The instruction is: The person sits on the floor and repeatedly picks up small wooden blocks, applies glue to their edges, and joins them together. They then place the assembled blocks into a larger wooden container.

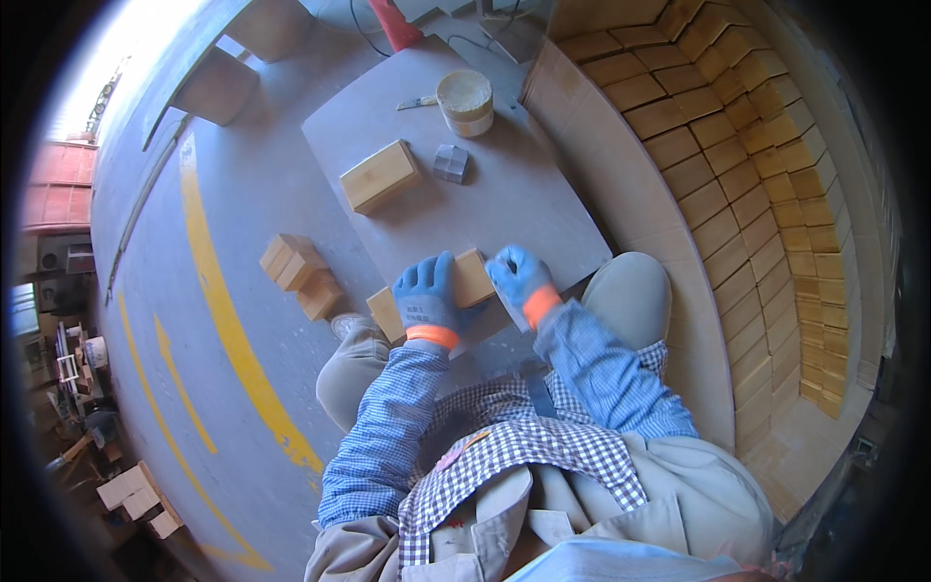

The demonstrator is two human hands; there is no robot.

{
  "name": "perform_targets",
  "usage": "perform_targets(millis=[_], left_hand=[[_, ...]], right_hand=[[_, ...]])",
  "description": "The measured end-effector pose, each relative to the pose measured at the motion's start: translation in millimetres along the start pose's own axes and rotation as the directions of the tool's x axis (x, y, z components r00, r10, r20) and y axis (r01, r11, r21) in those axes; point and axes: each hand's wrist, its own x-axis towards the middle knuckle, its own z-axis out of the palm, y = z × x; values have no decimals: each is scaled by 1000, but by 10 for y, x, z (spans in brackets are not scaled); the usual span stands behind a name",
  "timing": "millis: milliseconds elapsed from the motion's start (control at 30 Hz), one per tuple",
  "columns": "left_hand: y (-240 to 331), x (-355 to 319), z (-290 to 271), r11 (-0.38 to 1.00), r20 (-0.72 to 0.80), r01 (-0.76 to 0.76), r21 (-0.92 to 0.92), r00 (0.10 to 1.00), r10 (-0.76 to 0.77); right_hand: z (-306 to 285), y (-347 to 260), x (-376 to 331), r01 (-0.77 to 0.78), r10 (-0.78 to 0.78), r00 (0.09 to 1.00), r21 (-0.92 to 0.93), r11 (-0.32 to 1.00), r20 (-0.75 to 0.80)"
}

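Note:
A long wooden block [473, 279] lies across the near edge of the low grey board [524, 184] in front of me. My left hand [427, 293], in a blue glove with an orange cuff, lies over the block's middle and grips it. At the block's right end is my right hand [521, 274], gloved alike, its fingers closed in a pinch. What they hold is too small or hidden to make out. Farther up the board rest another wooden block [379, 177], a small grey faceted block [451, 163] and a tub of pale paste [465, 102] with a putty knife [417, 103] beside it.
To my right stands a big cardboard box [669, 262] holding rows of stacked wooden blocks [718, 184]. Several loose blocks [299, 272] are piled on the floor left of the board. Yellow lines [228, 310] mark the grey floor. My knees flank the board's near end.

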Motion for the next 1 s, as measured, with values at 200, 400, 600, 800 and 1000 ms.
perform_targets(millis=[200, 400, 600, 800, 1000], left_hand=[[31, 7, -34, 1000, -22, 3, -14, 1000, -3], [48, 3, -53, 1000, 18, 17, 0, 1000, -17], [49, 13, -64, 1000, 28, 28, 7, 999, -28], [82, -118, -32, 981, 3, 156, -117, 988, -157], [14, -389, 71, 870, 8, 303, -389, 946, -325]], right_hand=[[-22, 354, 289, 8, -31, 979, 115, 993, 200], [-15, 315, 348, -71, 33, 964, 134, 988, 265], [-26, 255, 354, -94, 74, 967, 70, 993, 244], [-95, 441, -518, 156, -150, 970, -20, 987, 191], [26, 210, -31, -28, -19, 973, 198, 980, 230]])
